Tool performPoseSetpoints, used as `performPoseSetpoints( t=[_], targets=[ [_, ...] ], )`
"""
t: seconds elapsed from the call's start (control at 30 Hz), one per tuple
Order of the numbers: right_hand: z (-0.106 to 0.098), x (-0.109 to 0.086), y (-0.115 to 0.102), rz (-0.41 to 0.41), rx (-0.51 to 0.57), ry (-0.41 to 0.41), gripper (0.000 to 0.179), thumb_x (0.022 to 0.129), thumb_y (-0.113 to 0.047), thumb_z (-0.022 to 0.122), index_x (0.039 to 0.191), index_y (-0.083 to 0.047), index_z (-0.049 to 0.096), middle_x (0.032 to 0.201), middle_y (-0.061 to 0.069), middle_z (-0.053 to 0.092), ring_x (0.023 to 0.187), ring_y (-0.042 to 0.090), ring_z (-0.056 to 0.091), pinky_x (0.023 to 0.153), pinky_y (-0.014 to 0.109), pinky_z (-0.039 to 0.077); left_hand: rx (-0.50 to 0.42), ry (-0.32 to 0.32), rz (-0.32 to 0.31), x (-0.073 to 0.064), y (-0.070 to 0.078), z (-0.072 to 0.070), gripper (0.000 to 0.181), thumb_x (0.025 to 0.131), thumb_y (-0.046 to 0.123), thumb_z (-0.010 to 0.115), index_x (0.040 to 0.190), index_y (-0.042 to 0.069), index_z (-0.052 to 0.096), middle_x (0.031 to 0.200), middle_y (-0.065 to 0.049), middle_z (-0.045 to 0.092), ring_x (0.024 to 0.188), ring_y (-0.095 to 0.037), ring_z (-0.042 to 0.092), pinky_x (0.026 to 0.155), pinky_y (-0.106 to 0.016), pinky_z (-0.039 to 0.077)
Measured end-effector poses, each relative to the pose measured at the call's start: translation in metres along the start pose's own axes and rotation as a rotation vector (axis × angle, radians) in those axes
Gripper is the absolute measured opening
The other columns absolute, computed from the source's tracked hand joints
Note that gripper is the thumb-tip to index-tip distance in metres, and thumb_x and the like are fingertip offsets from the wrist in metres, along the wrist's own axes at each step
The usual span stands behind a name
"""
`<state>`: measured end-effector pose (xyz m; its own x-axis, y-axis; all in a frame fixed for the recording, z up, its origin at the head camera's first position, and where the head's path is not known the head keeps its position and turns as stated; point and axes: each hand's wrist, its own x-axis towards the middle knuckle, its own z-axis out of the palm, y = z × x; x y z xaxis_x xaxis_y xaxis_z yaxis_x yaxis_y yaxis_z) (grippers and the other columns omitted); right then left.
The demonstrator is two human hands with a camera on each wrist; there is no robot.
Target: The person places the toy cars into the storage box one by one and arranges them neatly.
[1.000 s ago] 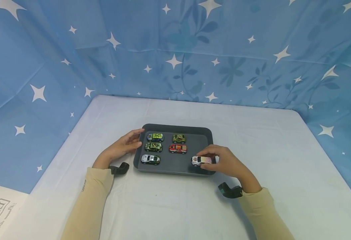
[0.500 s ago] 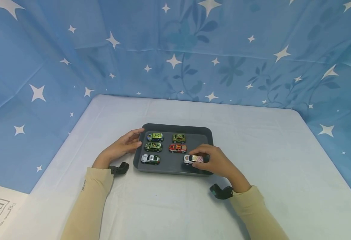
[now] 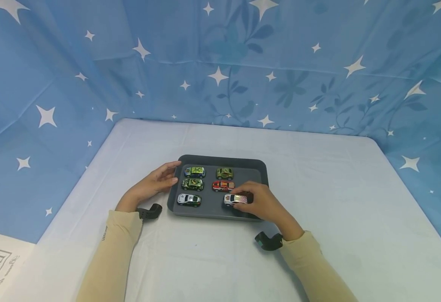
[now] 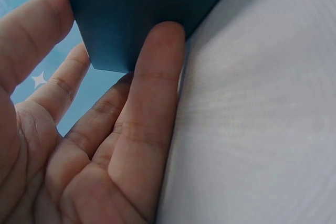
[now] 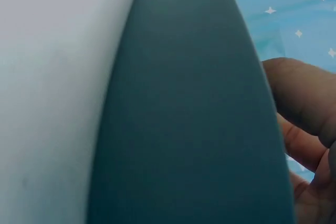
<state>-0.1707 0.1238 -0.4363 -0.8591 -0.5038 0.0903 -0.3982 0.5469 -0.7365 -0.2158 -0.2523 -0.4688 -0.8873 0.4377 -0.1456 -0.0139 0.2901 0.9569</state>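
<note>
A dark grey tray [image 3: 211, 209] lies on the white-covered table. Between the thumb and fingers of my right hand [image 3: 263, 202] is a white toy car [image 3: 231, 200] with a chequered rear, pinched low in the tray's front right area. My left hand [image 3: 152, 183] touches the tray's left side with extended fingers; the left wrist view shows these fingers [image 4: 157, 72] against the outer wall. Just behind the held car sits a red toy car [image 3: 222, 186]. In the right wrist view the tray's wall [image 5: 189, 103] hides the held car.
Left in the tray stand a yellow-and-blue car [image 3: 195, 172], a green camouflage car [image 3: 192, 184] and a white-and-green car [image 3: 189, 200]. A green car [image 3: 224, 173] is behind the red one. Blue star-patterned cloth [image 3: 220, 100] hangs beyond the table.
My right hand has moved left across the tray with the white car, which is now just in front of the red car. The left hand stays at the tray's left side.
</note>
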Motion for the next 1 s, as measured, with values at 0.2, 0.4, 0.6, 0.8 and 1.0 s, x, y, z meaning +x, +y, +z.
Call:
performPoseSetpoints(
  t=[0.2,0.4,0.6,0.8,1.0],
  targets=[
    [0.008,0.004,-0.003,0.028,-0.035,0.010,0.029,0.089,-0.004,0.089,0.117,-0.002,0.081,0.113,0.010,0.076,0.097,0.020,0.064,0.085,0.037,0.055,-0.002,-0.002,0.004,0.001,-0.001,0.000,0.071,0.112,0.020,0.061,0.172,0.007,0.025,0.173,-0.030,0.028,0.160,-0.050,0.026,0.123,-0.067,0.032],
    [0.015,0.008,-0.006,0.029,-0.053,0.018,0.028,0.089,-0.003,0.089,0.116,-0.002,0.081,0.118,0.012,0.077,0.108,0.029,0.068,0.096,0.048,0.056,-0.005,-0.003,0.004,0.001,-0.002,-0.001,0.072,0.112,0.021,0.061,0.172,0.007,0.025,0.172,-0.029,0.029,0.160,-0.049,0.027,0.123,-0.067,0.033],
    [0.018,0.010,-0.009,0.034,-0.070,0.016,0.030,0.089,-0.003,0.089,0.118,-0.004,0.081,0.124,0.014,0.077,0.125,0.039,0.067,0.108,0.057,0.053,-0.015,-0.007,0.004,0.001,-0.001,-0.001,0.072,0.112,0.020,0.061,0.172,0.006,0.024,0.172,-0.030,0.030,0.159,-0.050,0.028,0.123,-0.066,0.033],
    [0.022,0.014,-0.010,0.031,-0.087,0.007,0.030,0.090,-0.004,0.089,0.119,-0.004,0.081,0.125,0.015,0.076,0.129,0.042,0.065,0.111,0.059,0.051,-0.024,-0.010,0.005,0.001,-0.001,-0.001,0.071,0.112,0.019,0.060,0.172,0.006,0.024,0.172,-0.030,0.028,0.160,-0.050,0.027,0.123,-0.067,0.033],
    [0.025,0.017,-0.013,0.043,-0.090,-0.007,0.030,0.090,-0.004,0.088,0.119,-0.003,0.081,0.128,0.017,0.075,0.131,0.043,0.065,0.111,0.058,0.051,-0.026,-0.006,0.003,0.002,-0.001,-0.001,0.070,0.112,0.016,0.059,0.172,0.005,0.025,0.172,-0.031,0.030,0.159,-0.050,0.028,0.122,-0.067,0.034]
  ],
)
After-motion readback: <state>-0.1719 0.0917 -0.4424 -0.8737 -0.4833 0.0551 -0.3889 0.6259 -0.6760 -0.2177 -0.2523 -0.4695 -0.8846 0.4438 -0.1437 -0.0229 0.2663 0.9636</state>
